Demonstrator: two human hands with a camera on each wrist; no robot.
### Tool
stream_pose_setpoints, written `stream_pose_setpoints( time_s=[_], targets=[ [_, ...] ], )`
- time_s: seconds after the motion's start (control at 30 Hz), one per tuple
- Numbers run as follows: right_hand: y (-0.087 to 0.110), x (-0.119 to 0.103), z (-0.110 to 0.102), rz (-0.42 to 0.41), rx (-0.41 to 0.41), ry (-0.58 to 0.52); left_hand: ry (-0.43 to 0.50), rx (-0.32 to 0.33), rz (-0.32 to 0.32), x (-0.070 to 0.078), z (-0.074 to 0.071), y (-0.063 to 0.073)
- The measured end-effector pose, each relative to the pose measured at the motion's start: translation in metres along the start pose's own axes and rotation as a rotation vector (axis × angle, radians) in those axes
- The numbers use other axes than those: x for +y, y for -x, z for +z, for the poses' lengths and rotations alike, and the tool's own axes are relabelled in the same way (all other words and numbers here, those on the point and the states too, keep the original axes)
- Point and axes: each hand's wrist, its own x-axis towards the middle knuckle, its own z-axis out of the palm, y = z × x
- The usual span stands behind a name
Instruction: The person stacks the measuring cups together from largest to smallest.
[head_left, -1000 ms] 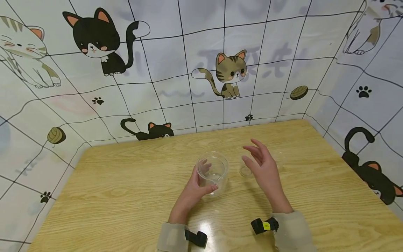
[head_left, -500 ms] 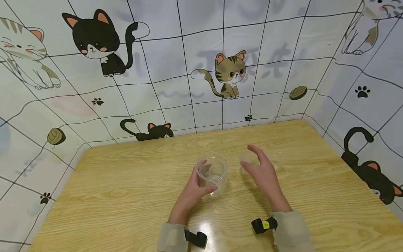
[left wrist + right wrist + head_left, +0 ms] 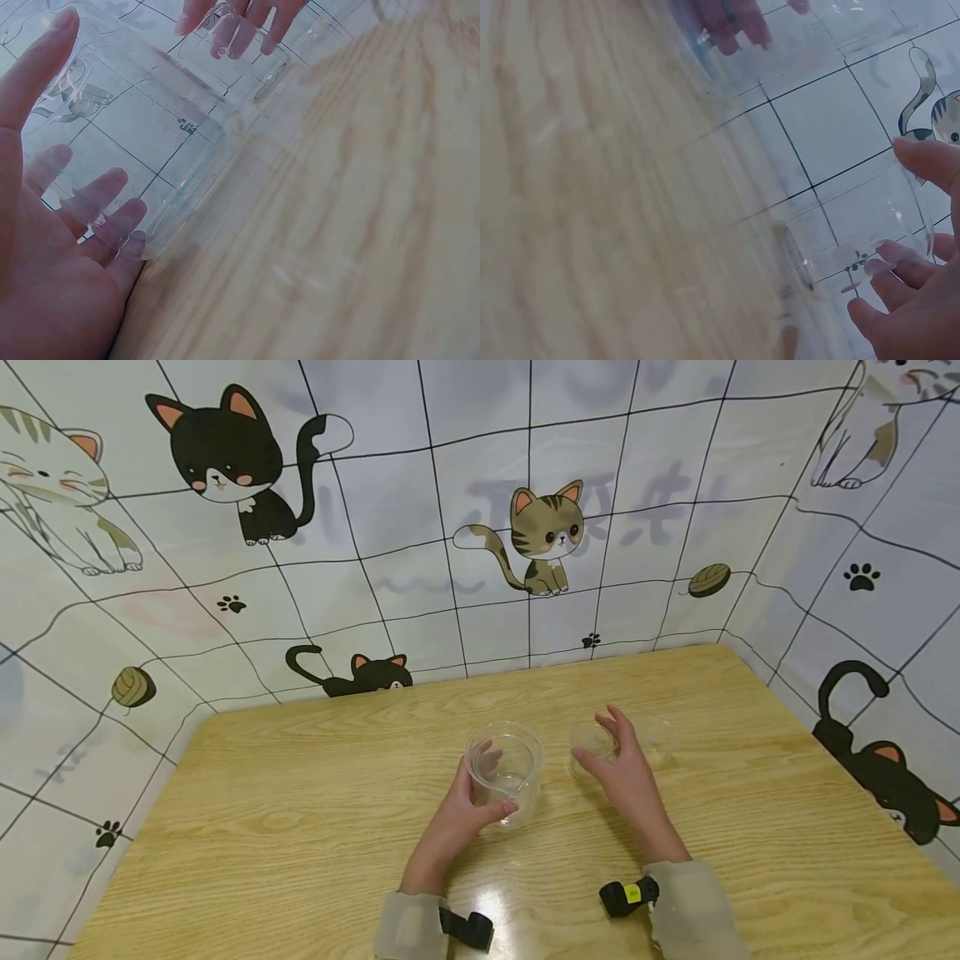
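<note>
My left hand (image 3: pixel 465 810) holds a large clear plastic cup (image 3: pixel 525 785), with the thumb at its near side and the fingers round its left side. In the left wrist view this cup (image 3: pixel 180 150) stands upright on the wooden table. To its right, my right hand (image 3: pixel 632 772) grips a smaller clear cup (image 3: pixel 585 766) between thumb and fingers. Seen from the right wrist, the thumb is at the small cup's (image 3: pixel 840 217) rim and the fingers lie along its side.
Just right of my right hand, a faint clear round object (image 3: pixel 665 737) lies on the wooden table (image 3: pixel 315 810). A white cloth with cat drawings and black grid lines (image 3: pixel 405 485) rises behind the table and along both sides.
My right hand has come down from above the small cup, and its thumb and fingers have closed round it. The left hand and the large cup have stayed in place.
</note>
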Motion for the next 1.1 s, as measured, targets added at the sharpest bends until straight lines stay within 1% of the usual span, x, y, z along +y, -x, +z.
stream_pose_setpoints(
  time_s=[0.13,0.2,0.33,0.5,0.67,0.8,0.9,1.0,1.1],
  targets=[
    [-0.003,0.007,0.000,0.007,-0.016,-0.063,0.002,-0.005,0.001,0.000,-0.001,0.000],
    [-0.005,0.009,0.001,0.007,-0.021,-0.072,0.002,-0.008,0.007,0.000,-0.001,-0.001],
    [-0.007,0.013,0.001,0.013,-0.027,-0.059,-0.013,-0.002,0.003,0.001,-0.002,-0.002],
    [-0.008,0.017,0.003,0.020,-0.021,-0.045,-0.006,-0.002,-0.007,0.002,-0.001,-0.001],
    [-0.005,0.021,0.004,0.012,-0.024,-0.069,-0.008,0.001,-0.013,0.001,0.000,0.001],
    [-0.002,0.023,0.002,0.004,-0.045,-0.083,-0.008,-0.001,-0.012,0.001,0.001,0.002],
    [-0.002,0.022,0.001,0.010,-0.060,-0.065,-0.007,0.000,-0.013,0.001,0.001,0.002],
    [-0.002,0.021,0.001,0.028,-0.066,-0.033,-0.015,0.008,-0.018,0.002,0.000,0.002],
    [-0.002,0.020,0.001,0.048,-0.072,-0.022,-0.024,0.014,-0.020,0.002,0.000,0.002]
  ],
)
